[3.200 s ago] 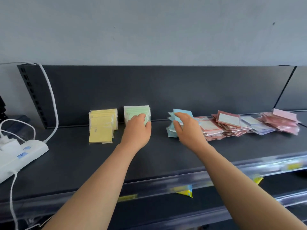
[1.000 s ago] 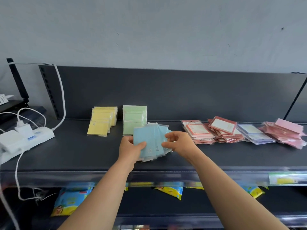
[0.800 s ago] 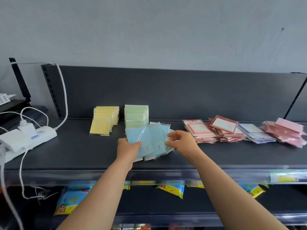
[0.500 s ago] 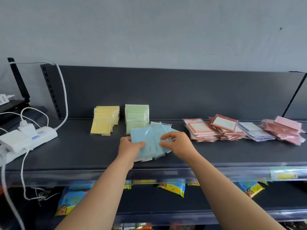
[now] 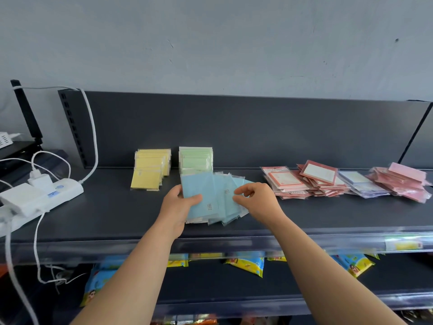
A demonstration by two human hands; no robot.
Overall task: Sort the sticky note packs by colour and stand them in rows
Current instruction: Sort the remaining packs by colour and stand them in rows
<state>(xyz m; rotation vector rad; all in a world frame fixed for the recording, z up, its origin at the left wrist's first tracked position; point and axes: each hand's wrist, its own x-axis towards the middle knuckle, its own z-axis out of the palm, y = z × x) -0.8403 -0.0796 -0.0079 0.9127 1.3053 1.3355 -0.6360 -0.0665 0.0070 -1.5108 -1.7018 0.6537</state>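
I hold a fan of several blue sticky note packs (image 5: 212, 198) above the middle of the dark shelf (image 5: 105, 214). My left hand (image 5: 174, 207) grips the fan's left side, thumb across the front pack. My right hand (image 5: 256, 202) pinches the packs on the fan's right side. Behind the fan a row of green packs (image 5: 195, 158) stands against the back panel, with a row of yellow packs (image 5: 150, 168) to its left. To the right lie loose piles: red-bordered packs (image 5: 302, 181), pale purple packs (image 5: 358, 184) and pink packs (image 5: 405, 180).
A white power strip (image 5: 39, 195) with plugged chargers and cables sits at the shelf's left end. A clear price rail (image 5: 234, 242) runs along the shelf front. Colourful snack bags (image 5: 246, 265) lie on the lower shelf.
The blue packs were picked up from the shelf about three seconds ago. Over the last second both hands have kept shuffling the fan, and the right hand's fingers shifted along its right side.
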